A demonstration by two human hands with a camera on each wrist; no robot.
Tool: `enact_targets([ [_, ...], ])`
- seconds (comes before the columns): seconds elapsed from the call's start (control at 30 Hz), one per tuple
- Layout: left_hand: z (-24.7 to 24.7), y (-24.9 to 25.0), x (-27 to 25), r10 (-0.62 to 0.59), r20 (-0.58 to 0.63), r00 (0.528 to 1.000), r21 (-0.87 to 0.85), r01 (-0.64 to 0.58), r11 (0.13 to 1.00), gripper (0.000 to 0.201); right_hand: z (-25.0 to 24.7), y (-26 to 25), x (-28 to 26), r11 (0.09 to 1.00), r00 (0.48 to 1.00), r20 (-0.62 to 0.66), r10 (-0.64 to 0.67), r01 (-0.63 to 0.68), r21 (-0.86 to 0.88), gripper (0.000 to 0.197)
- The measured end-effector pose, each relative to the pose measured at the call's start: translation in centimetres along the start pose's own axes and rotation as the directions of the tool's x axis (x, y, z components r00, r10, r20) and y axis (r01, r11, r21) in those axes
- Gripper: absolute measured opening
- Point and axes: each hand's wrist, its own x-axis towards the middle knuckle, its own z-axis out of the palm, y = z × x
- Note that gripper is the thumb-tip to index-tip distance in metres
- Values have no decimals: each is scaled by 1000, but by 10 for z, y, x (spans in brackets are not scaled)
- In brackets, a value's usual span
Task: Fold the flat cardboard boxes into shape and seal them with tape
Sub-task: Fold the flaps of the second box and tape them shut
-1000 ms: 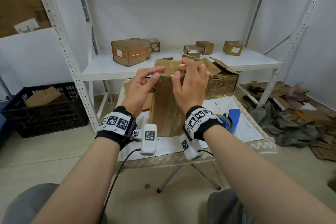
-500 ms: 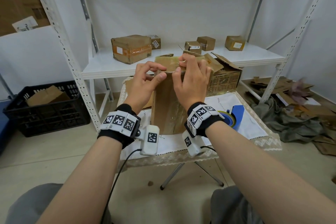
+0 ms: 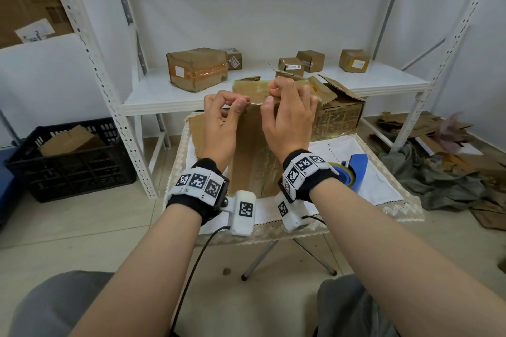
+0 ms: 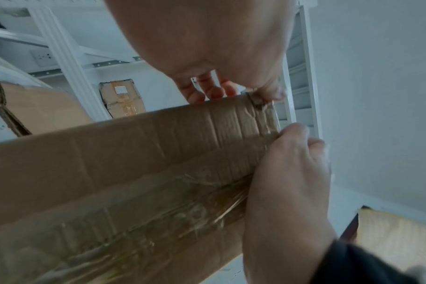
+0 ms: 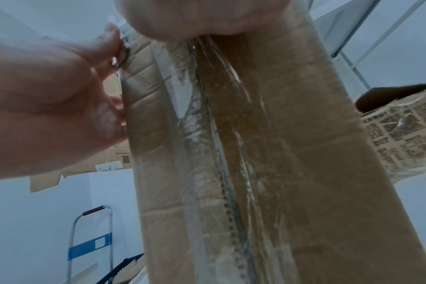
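A tall brown cardboard box [image 3: 254, 150] stands upright on the small cloth-covered table [image 3: 369, 189], with clear tape running down its front seam [image 5: 221, 153]. My left hand [image 3: 238, 102] pinches the box's top left corner, thumb on the crumpled tape end [image 4: 260, 100] and fingers [image 4: 207, 92] behind the edge. My right hand [image 3: 271, 94] has curled fingers and pinches the tape at the top front edge of the box. The blue tape dispenser [image 3: 353, 169] lies on the table just right of my right wrist, partly hidden by it.
An open printed box [image 3: 339, 117] sits behind the tall box at the right, and flat cardboard [image 3: 197, 131] lies at the left. The white shelf [image 3: 153, 96] behind carries several taped boxes. A black crate [image 3: 68, 169] stands at the floor's left; cardboard scraps [image 3: 438, 131] lie at the right.
My left fingers have curled from lying straight on the box top to pinching its corner. My right hand has stayed at the top edge, its fingers curling tighter.
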Motion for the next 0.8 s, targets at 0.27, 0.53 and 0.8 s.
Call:
enact_targets([
  [0.27, 5, 3, -1, 12, -14, 1000, 24, -12, 1000, 12, -3, 3, 0, 999, 1000, 7, 4, -4, 42, 24],
  [0.53, -12, -6, -1, -33, 22, 999, -62, 34, 998, 20, -8, 4, -2, 989, 1000, -19, 15, -12, 149, 24],
  [0.8, -6, -3, -4, -5, 23, 1000, -35, 6, 999, 18, -6, 5, 0, 989, 999, -7, 32, -30, 147, 24],
])
